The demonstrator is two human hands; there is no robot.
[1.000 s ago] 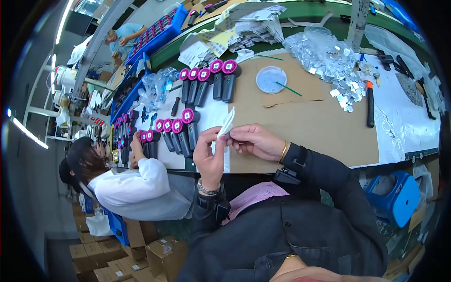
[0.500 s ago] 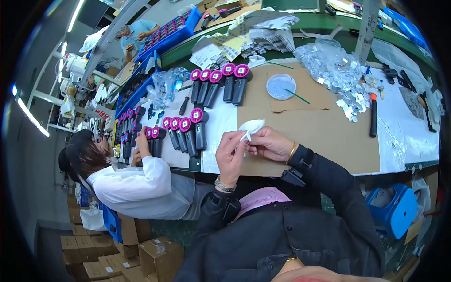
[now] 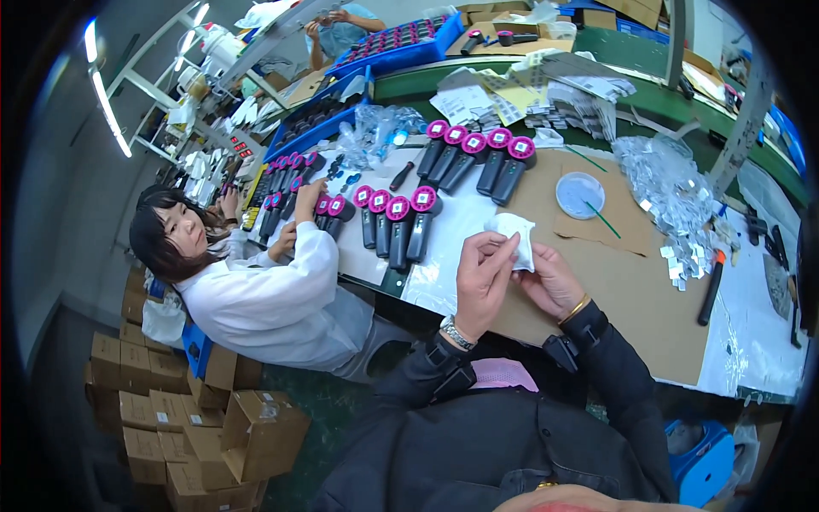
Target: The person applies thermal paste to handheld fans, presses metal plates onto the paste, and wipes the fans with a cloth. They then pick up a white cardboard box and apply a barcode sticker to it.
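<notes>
In front of my chest I hold a soft white piece of cloth or tissue (image 3: 515, 232) above the brown cardboard sheet. My left hand (image 3: 483, 288) pinches its left side between thumb and fingers. On the lower right, the fingers of my right hand (image 3: 553, 286) grip the same white piece. It is spread fairly flat, with its lower edge partly hidden behind my fingers. To the left of my hands stands a row of dark grey handheld devices (image 3: 397, 235) with pink round heads. A second group of such devices (image 3: 467, 173) lies farther back.
On the cardboard (image 3: 627, 311) sits a round white dish (image 3: 580, 195) with a green stick (image 3: 604, 220). An orange-and-black tool (image 3: 711, 290) and small silvery squares (image 3: 682, 264) lie right. At left, a co-worker in white (image 3: 264, 299) handles similar devices. Label sheets (image 3: 503, 94) are piled behind.
The white piece has gone from bunched to opened out flatter between my hands. My view has swung left, so the bench appears shifted right; the co-worker's head has turned.
</notes>
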